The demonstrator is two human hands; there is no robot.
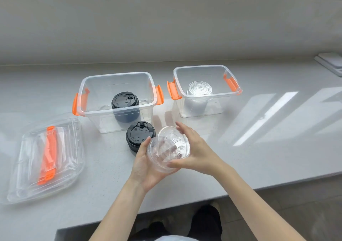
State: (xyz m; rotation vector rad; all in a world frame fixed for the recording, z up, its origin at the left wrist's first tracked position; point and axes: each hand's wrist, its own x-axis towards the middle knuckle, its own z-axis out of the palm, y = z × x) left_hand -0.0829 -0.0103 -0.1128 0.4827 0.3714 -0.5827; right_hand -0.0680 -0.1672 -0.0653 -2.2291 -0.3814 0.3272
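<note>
We see the stack of clear lids (169,148) tipped on its side, held just above the countertop (259,157) toward the middle of its front edge. Our left hand (146,165) cups it from below, thumb up against the rim. Our right hand (194,148) clasps the other end, fingers spread over the far side. Just beside it on the left stands a black lid stack (139,136). Behind are the left bin (118,75) and the right bin (203,67). Bin covers (27,166) lie near the left edge.

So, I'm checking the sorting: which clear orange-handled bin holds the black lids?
The left clear plastic bin: a black round lid stack stands inside it. The right bin holds clear lids.
</note>
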